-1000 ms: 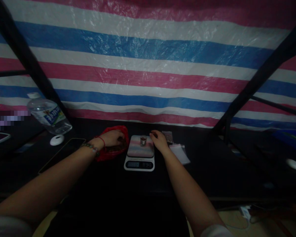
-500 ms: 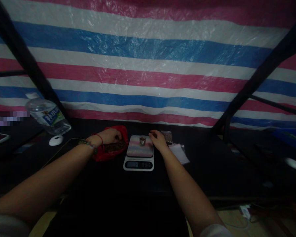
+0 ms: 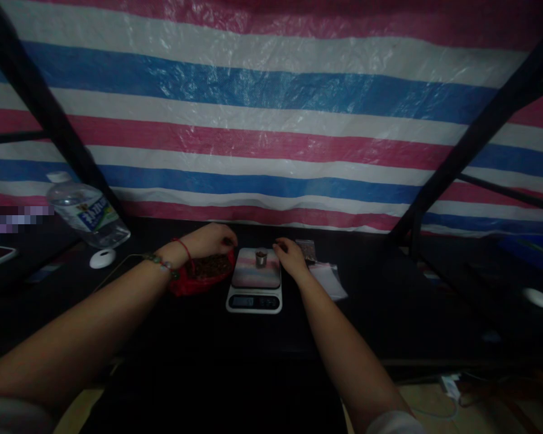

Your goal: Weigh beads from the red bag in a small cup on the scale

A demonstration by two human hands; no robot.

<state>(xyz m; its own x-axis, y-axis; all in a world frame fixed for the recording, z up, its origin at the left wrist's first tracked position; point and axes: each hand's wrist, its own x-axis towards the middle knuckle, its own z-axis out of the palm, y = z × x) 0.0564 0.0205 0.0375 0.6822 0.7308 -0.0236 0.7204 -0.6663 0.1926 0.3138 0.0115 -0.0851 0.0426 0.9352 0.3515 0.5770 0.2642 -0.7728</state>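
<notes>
The fingers of the left hand (image 3: 212,239) are bunched together, tips turned down, just above the far rim of the crumpled red plastic bag (image 3: 194,278). They look pinched on something small, though the dim light hides what, if anything, is between them. The bag lies open on the dark worktop (image 3: 389,313), at nine o'clock from the white digital kitchen scale (image 3: 255,278), with a heap of small brown pieces (image 3: 210,266) inside. The right hand (image 3: 290,255) rests at three o'clock from the scale, its fingers loosely curled and holding nothing, their tips close to the platform's edge.

On the platform stands a small metal cup (image 3: 261,258), near its far middle. To do this step well, the pinch should travel low and straight from the bag to over the cup, releasing only when directly above its mouth, since the cup is narrow and strays would land on the platform. The right hand does best kept off the platform, as any touch would upset the reading.

At three o'clock beyond the right hand lie small clear plastic pouches (image 3: 328,278).
</notes>
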